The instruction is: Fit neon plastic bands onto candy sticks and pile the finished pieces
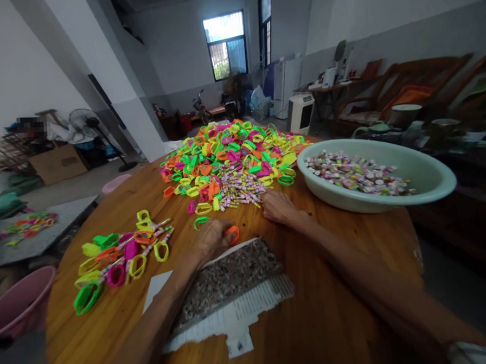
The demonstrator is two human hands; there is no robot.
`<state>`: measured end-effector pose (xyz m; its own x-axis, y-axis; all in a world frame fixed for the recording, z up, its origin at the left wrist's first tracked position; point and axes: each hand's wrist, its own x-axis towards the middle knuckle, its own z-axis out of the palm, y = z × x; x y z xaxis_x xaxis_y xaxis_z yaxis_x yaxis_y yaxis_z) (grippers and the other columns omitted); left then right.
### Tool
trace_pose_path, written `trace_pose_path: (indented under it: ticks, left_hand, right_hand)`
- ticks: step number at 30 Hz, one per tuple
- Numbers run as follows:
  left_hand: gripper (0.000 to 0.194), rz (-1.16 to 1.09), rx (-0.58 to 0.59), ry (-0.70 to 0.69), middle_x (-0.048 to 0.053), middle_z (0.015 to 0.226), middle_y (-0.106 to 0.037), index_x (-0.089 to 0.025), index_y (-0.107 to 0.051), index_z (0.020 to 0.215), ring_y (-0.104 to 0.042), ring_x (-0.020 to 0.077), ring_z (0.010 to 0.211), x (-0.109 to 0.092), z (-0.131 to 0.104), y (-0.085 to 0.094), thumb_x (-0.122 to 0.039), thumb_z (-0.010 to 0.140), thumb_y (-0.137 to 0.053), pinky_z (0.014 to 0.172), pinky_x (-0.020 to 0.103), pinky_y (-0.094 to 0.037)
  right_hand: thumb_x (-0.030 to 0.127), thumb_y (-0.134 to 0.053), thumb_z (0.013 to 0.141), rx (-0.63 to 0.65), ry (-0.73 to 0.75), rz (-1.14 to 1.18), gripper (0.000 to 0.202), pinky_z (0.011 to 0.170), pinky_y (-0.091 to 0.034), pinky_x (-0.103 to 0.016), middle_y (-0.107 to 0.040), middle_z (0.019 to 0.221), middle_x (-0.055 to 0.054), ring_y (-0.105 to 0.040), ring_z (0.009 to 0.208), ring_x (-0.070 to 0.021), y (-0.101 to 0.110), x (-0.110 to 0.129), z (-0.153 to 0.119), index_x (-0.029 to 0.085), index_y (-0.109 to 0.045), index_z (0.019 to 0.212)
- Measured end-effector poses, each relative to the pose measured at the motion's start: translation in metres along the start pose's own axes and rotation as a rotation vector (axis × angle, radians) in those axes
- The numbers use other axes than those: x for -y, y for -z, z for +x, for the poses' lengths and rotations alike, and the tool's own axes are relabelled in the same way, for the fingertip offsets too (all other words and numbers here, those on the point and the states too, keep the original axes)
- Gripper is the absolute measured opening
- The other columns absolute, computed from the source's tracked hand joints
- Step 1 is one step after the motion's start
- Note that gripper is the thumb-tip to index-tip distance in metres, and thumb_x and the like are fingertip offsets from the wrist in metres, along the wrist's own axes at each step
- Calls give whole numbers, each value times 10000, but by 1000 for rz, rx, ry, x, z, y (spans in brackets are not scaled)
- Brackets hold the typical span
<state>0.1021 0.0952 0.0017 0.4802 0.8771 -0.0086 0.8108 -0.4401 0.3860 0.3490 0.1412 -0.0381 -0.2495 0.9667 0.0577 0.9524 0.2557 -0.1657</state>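
My left hand (pixel 215 239) is closed on an orange loop-shaped band (pixel 231 235), just above the far edge of a speckled stone slab (pixel 231 275). The slab rests on torn printed cardboard (pixel 233 315). My right hand (pixel 277 207) has its fingers curled at the near edge of a heap of small patterned tubes (pixel 243 184); whatever its fingertips grip is hidden. Behind the tubes rises a big pile of neon bands (pixel 228 144) in green, yellow, pink and orange. A green band (pixel 201 222) lies beside my left hand.
Bands with patterned tubes attached (pixel 124 250) lie at the left of the round wooden table (pixel 327 319). A pale green basin (pixel 426 186) of tubes stands at the right. Beyond the table's left edge are a pink tub (pixel 25 299) and a low grey table (pixel 65 216).
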Motion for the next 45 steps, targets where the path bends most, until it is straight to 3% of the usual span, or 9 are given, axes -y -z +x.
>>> trace_pose_path:
  ticks: [4, 7, 12, 19, 22, 28, 32, 36, 45]
  left_hand:
    - [497, -337, -43, 168, -41, 581, -507, -132, -641, 1290, -441, 113, 514, -3, -16, 1, -263, 819, -553, 502, 221, -317]
    - [481, -485, -43, 250, -39, 597, -515, -113, -665, 1253, -438, 101, 509, -6, -31, 0, -252, 816, -520, 499, 214, -328]
    - [420, -345, -153, 245, -31, 621, -518, -104, -696, 1168, -435, 104, 551, -3, -53, 0, -300, 825, -553, 527, 228, -332]
    - [416, -299, -117, 265, -34, 614, -528, -146, -664, 1205, -437, 112, 538, 1, -79, 10, -355, 864, -550, 521, 240, -328]
    - [341, -312, -157, 288, -34, 617, -542, -152, -667, 1099, -449, 115, 537, 0, -87, 11, -382, 866, -572, 520, 244, -330]
    - [214, -312, -226, 298, -15, 669, -600, -166, -634, 874, -508, 116, 590, 8, -98, 4, -374, 867, -586, 555, 238, -374]
    - [188, -188, -264, 290, 0, 667, -617, -161, -652, 828, -519, 123, 591, 4, -102, -1, -333, 865, -585, 558, 247, -375]
    - [320, -89, -276, 227, 41, 779, -716, -177, -707, 1139, -612, 160, 660, -1, -102, -2, -290, 898, -530, 633, 286, -442]
    - [319, -4, -181, 166, 60, 987, -761, -232, -741, 1078, -693, 209, 901, -2, -100, 2, -257, 920, -465, 795, 313, -488]
  right_hand:
    - [161, -509, 847, 22, -5, 12, 290, 806, -408, -316, -649, 1121, -207, -602, 1023, -272, -1, -5, 2, 77, -632, 1096]
    - [158, -495, 842, 25, 18, 43, 257, 765, -380, -316, -664, 1059, -214, -602, 972, -271, -1, -6, 1, 69, -655, 1023]
    - [157, -500, 810, 29, 30, 118, 184, 642, -296, -313, -664, 866, -171, -565, 773, -222, 3, 3, -6, 88, -661, 866]
    - [217, -438, 897, 54, 160, 314, 221, 573, -255, -258, -536, 662, -8, -432, 615, -122, 22, 42, -49, 165, -559, 719]
    - [216, -491, 901, 75, 331, 415, 175, 613, -297, -257, -568, 713, -9, -479, 650, -127, 26, 69, -81, 168, -569, 752]
    - [262, -462, 967, 11, 419, 106, 216, 732, -350, -354, -629, 981, -124, -575, 854, -249, 19, 110, -114, 160, -652, 959]
    - [198, -440, 957, -14, 428, 100, 194, 724, -348, -352, -620, 970, -123, -570, 842, -242, 12, 113, -114, 147, -626, 958]
    - [196, -419, 969, -13, 418, 333, 179, 694, -346, -317, -605, 895, -93, -544, 796, -197, 10, 104, -116, 151, -571, 887]
    - [200, -396, 975, -74, 555, 438, 209, 663, -314, -305, -587, 838, -69, -507, 741, -168, 4, 103, -116, 153, -564, 860]
